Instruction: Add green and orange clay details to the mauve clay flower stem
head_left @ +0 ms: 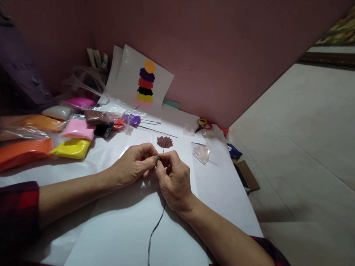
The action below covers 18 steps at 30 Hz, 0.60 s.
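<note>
My left hand point(132, 165) and my right hand point(175, 183) meet over the white paper, fingertips pinched together. Between them is a small dark green piece point(158, 158), mostly hidden by the fingers; it looks like soft clay. Just beyond my fingertips lies a brown flower with many thin petals point(164, 142). A short dark stem shows below its head. A thin, slightly wavy black line point(151, 235) runs from under my right hand towards the near edge; whether it is drawn or a loose strand, I cannot tell.
Several bags of coloured clay, including an orange bag point(21, 154) and a yellow bag point(72, 148), crowd the left. A sheet with coloured patches point(161, 84) leans on the pink wall. Scissors point(203, 125) and a crumpled clear bag point(201, 154) lie right. An open box point(247, 175) stands beyond the edge.
</note>
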Motion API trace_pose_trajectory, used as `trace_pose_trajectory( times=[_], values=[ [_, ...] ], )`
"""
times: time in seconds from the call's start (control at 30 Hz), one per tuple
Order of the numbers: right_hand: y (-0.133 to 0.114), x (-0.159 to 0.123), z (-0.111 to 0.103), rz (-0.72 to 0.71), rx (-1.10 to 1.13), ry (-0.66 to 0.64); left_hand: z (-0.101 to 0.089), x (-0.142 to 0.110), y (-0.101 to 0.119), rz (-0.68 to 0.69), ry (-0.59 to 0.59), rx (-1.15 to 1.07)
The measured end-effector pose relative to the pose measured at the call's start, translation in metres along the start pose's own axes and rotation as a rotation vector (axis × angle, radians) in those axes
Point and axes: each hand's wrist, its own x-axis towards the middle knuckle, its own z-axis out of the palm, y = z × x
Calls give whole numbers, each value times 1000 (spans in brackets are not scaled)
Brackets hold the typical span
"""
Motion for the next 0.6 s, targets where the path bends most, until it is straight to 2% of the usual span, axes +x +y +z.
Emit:
trace_pose_trajectory(
  times=[0.3, 0.6],
  values=[
    [1, -1, -1, -57, -22, 1, 2, -1, 2, -1, -8, 69],
    [11, 3, 2, 127, 293, 20, 2, 0, 2, -43, 0, -72]
  ],
)
